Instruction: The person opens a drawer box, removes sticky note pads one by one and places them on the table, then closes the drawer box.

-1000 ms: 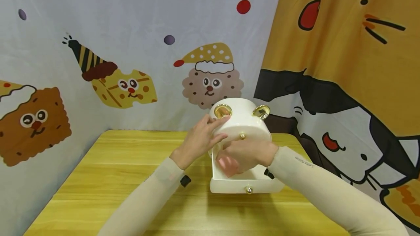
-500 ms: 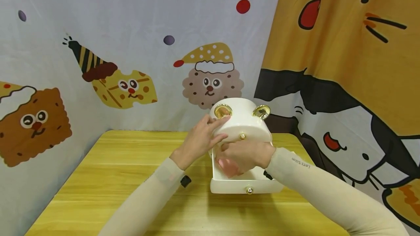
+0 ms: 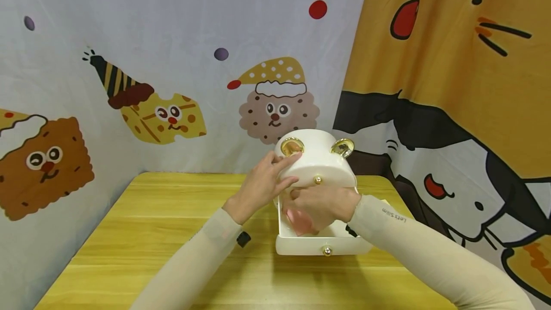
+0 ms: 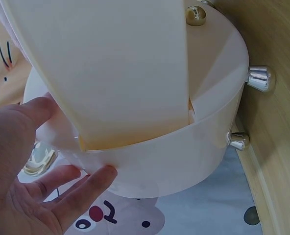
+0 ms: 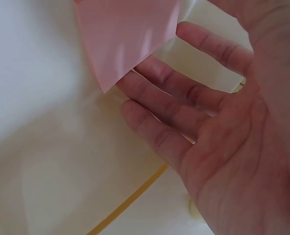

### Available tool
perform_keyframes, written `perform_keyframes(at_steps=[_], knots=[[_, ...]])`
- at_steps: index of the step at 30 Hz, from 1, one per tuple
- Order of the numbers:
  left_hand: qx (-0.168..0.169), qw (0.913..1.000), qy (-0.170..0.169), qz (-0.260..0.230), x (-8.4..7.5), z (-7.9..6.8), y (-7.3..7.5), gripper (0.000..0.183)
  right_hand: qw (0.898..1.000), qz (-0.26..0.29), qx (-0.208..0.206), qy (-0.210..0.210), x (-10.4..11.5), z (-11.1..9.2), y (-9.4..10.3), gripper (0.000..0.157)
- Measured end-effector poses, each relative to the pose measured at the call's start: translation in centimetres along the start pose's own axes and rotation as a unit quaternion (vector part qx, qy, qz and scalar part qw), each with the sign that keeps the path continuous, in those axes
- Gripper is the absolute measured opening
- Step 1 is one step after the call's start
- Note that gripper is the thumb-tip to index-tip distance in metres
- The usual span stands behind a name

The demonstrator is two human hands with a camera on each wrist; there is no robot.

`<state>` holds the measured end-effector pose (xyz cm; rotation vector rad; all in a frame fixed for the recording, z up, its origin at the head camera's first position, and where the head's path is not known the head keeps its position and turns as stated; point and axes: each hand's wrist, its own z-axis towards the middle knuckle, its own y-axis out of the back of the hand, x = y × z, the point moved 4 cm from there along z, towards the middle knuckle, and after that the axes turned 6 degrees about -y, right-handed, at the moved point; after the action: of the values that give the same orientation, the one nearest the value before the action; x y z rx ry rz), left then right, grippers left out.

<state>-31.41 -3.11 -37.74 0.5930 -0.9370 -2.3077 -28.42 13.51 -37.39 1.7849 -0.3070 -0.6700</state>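
A white storage box with two gold bear-like ears stands on the table, its lower drawer pulled out toward me. My left hand rests on the box's left front; the left wrist view shows thumb and fingertips spread against its white wall. Inside the drawer my right hand holds a pink sheet by its edge. Middle and ring fingertips go behind the sheet's lower edge in the right wrist view, while the thumb tip is out of frame.
Gold knobs stick out of the upper front and the drawer front. Small metallic feet show under the box. A wood-grain table carries it, with a cartoon-printed curtain behind. Something pale peeks out beyond the right sleeve.
The right hand and forearm have shifted slightly left, and the pink sheet has moved a little within the drawer. The left hand, box and drawer stay put.
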Motion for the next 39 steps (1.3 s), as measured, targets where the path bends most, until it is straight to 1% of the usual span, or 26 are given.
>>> perform_keyframes(at_steps=[9, 16, 20, 23, 30, 36, 39], knots=[[-0.007, 1.0, -0.006, -0.003, 0.0, -0.1, 0.0, 0.065, 1.0, 0.022, 0.01, -0.003, -0.2, -0.3, -0.1, 0.054], [-0.002, 1.0, 0.0, -0.008, -0.1, -0.2, 0.2, 0.065, 0.999, 0.039, 0.018, -0.008, -0.3, -0.4, 0.2, 0.056], [-0.004, 1.0, -0.002, -0.009, -0.2, -0.1, 0.3, 0.064, 0.999, 0.045, 0.019, -0.012, -0.3, -0.5, 0.5, 0.053], [-0.005, 0.9999, -0.003, -0.01, -0.2, -0.1, 0.4, 0.064, 0.999, 0.043, 0.017, -0.009, -0.3, -0.6, 0.7, 0.053], [-0.002, 1.0, -0.001, -0.004, -0.1, -0.1, 0.2, 0.063, 0.999, 0.039, 0.021, -0.004, -0.4, -0.9, 1.3, 0.057], [-0.003, 1.0, -0.001, -0.002, 0.0, 0.0, 0.0, 0.062, 1.0, 0.017, 0.02, -0.008, -0.6, -1.2, 2.0, 0.067], [-0.004, 1.0, 0.001, -0.003, 0.0, -0.1, 0.0, 0.062, 0.999, 0.024, 0.024, -0.008, -0.7, -1.4, 2.2, 0.07]])
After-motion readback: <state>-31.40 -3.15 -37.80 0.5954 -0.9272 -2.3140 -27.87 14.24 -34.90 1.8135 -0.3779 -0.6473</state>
